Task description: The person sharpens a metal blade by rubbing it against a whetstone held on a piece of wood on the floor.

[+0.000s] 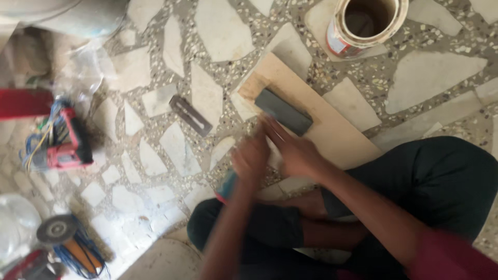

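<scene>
A dark grey rectangular stone [284, 111] lies on a light wooden board [332, 132] set on the terrazzo floor. My right hand [293, 150] rests at the near end of the stone, fingers stretched toward it. My left hand [250, 158] is blurred beside it, closed around a tool with a teal and red handle [226, 187]; the tool's working end is hidden under my hands. I sit on the floor in dark trousers [441, 181], one bare foot [306, 202] tucked under.
A flat metal plane blade [191, 115] lies on the floor left of the board. An open paint tin [363, 23] stands at the top. A red power tool [65, 140] with wires sits at left, an angle grinder [57, 231] with blue cable at bottom left.
</scene>
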